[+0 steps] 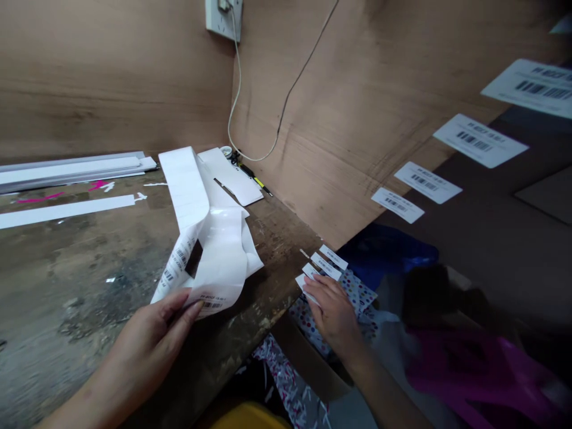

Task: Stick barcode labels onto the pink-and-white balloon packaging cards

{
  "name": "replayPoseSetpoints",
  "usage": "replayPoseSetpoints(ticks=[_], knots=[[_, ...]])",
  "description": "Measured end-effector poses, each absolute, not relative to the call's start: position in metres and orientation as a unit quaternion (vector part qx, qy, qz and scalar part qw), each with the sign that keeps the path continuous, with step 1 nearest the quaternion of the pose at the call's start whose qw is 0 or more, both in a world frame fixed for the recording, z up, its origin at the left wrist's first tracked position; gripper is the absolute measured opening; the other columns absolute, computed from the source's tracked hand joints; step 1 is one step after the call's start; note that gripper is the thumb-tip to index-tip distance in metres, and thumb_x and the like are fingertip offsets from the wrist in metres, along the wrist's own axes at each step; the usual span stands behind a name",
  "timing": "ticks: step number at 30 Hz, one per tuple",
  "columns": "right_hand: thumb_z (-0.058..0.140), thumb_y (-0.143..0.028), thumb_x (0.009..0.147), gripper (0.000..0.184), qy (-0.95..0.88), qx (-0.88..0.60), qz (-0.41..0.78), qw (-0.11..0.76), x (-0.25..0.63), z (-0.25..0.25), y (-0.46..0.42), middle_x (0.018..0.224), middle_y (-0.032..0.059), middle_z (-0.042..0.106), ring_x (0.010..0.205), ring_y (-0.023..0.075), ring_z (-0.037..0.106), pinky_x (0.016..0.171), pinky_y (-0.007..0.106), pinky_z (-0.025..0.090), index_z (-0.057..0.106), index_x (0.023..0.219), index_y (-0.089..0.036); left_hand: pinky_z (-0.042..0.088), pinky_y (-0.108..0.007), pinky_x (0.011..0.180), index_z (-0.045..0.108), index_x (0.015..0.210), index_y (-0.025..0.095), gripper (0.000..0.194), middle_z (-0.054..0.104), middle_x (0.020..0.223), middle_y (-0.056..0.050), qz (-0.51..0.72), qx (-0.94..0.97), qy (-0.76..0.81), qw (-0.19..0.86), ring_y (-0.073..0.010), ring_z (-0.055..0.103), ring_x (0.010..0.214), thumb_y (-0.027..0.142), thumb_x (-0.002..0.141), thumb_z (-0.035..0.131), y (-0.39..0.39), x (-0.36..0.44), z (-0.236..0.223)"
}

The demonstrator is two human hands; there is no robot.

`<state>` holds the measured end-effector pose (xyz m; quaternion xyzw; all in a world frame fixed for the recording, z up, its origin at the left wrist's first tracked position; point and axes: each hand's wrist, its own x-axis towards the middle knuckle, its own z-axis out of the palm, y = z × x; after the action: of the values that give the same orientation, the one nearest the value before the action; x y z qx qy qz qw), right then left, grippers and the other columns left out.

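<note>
My left hand [163,325] pinches the end of a long white label strip [223,250] between thumb and fingers. The strip loops and folds back over the table, and a few printed barcode labels show on it near my hand. At the table's right edge, my right hand [335,313] lies with its fingers stretched over the lowest of several white barcode labels [326,266] set in a row. Those labels sit above a polka-dot item [360,292], and the fingertips hide part of the lowest one.
More barcode labels [428,182] hang in a row along the wooden panel's edge [348,149]. White strips [71,173] and pink scraps lie on the table's left. A yellow-black pen [254,179] lies by the corner. A cable [239,89] runs from the wall socket [223,18]. Below are shredded paper [286,372] and a pink bag [473,369].
</note>
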<state>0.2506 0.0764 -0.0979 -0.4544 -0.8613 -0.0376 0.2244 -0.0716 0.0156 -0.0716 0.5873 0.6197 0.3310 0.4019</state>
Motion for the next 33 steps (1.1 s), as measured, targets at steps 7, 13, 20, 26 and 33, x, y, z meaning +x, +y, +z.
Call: replayPoseSetpoints(ticks=[7, 13, 20, 26, 33], knots=[[0.057, -0.033, 0.085, 0.035, -0.828, -0.492, 0.081, 0.258, 0.224, -0.046, 0.061, 0.122, 0.0096, 0.059, 0.118, 0.0275, 0.049, 0.097, 0.049, 0.042, 0.055, 0.118, -0.023, 0.048, -0.03, 0.081, 0.061, 0.109, 0.015, 0.039, 0.069, 0.1, -0.007, 0.403, 0.531, 0.584, 0.462, -0.0245, 0.062, 0.093, 0.044, 0.085, 0.051, 0.021, -0.058, -0.061], [0.055, -0.036, 0.086, 0.05, -0.62, -0.445, 0.49, 0.42, 0.127, -0.052, 0.072, 0.088, 0.0042, 0.069, 0.079, 0.0199, 0.066, 0.075, 0.037, 0.054, 0.036, 0.129, -0.022, 0.047, -0.033, 0.086, 0.061, 0.104, 0.014, 0.028, 0.07, 0.098, -0.007, 0.499, 0.433, 0.477, 0.579, -0.0204, 0.062, 0.091, 0.033, 0.084, 0.055, 0.03, -0.044, -0.049], [0.056, -0.035, 0.084, 0.027, -0.626, -0.435, 0.472, 0.443, 0.104, -0.057, 0.093, 0.077, 0.0033, 0.064, 0.069, 0.0199, 0.064, 0.062, 0.034, 0.055, 0.053, 0.106, -0.019, 0.047, -0.032, 0.086, 0.065, 0.099, 0.014, 0.023, 0.07, 0.097, -0.006, 0.479, 0.465, 0.472, 0.575, -0.0208, 0.062, 0.093, 0.027, 0.082, 0.059, 0.025, -0.058, -0.046], [0.064, -0.025, 0.082, 0.025, -0.836, -0.319, 0.118, 0.431, 0.106, -0.039, 0.089, 0.119, 0.0094, 0.058, 0.114, 0.0266, 0.049, 0.097, 0.045, 0.043, 0.065, 0.106, -0.022, 0.048, -0.032, 0.078, 0.062, 0.094, 0.012, 0.02, 0.068, 0.09, -0.006, 0.479, 0.454, 0.486, 0.573, -0.019, 0.061, 0.084, 0.028, 0.082, 0.059, 0.028, -0.061, -0.051], [0.062, -0.017, 0.083, 0.022, -0.852, -0.274, 0.265, 0.358, 0.098, -0.047, 0.088, 0.101, 0.0046, 0.067, 0.098, 0.0175, 0.06, 0.09, 0.031, 0.049, 0.066, 0.104, -0.02, 0.046, -0.032, 0.081, 0.061, 0.091, 0.013, 0.028, 0.065, 0.088, -0.005, 0.459, 0.524, 0.466, 0.546, -0.019, 0.057, 0.086, 0.037, 0.089, 0.047, 0.028, -0.066, -0.054]])
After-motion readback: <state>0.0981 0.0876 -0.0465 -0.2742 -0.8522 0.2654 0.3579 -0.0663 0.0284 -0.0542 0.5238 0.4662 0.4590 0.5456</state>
